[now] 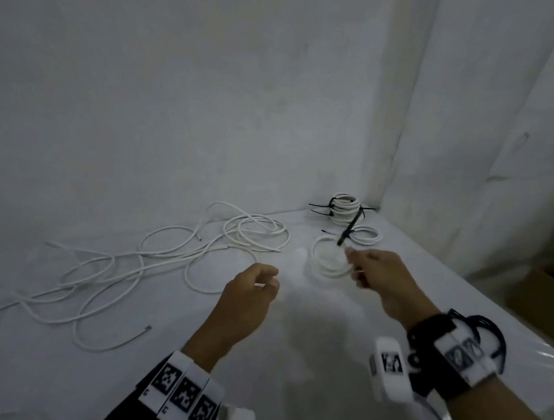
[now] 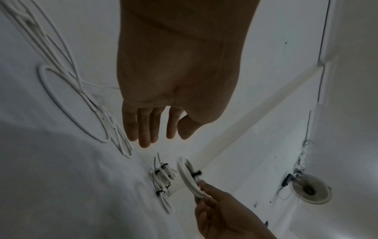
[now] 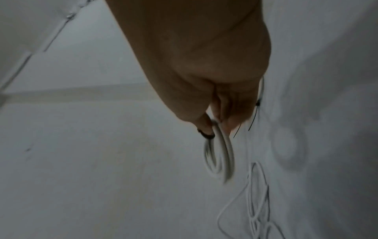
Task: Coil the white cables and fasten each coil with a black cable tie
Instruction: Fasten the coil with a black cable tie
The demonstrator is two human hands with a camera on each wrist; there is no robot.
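A tangle of loose white cables point(image 1: 148, 265) is left uncoiled on the table point(image 1: 311, 352); a tied coil point(image 1: 329, 258) is pinched by the right hand point(image 1: 378, 276), apparently for setting beside the finished coils point(image 1: 348, 206); the left hand point(image 1: 251, 290) is held empty, fingers relaxed; no legible writing is seen.

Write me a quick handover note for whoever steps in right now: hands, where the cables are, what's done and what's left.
Right hand: grips a coiled white cable with a black tie on it, held above the table.
Left hand: holds nothing, fingers relaxed.
Done: a pile of tied coils sits at the far corner.
Left: set the held coil down; the loose white cables spread on the left need coiling and tying. The count is unclear.
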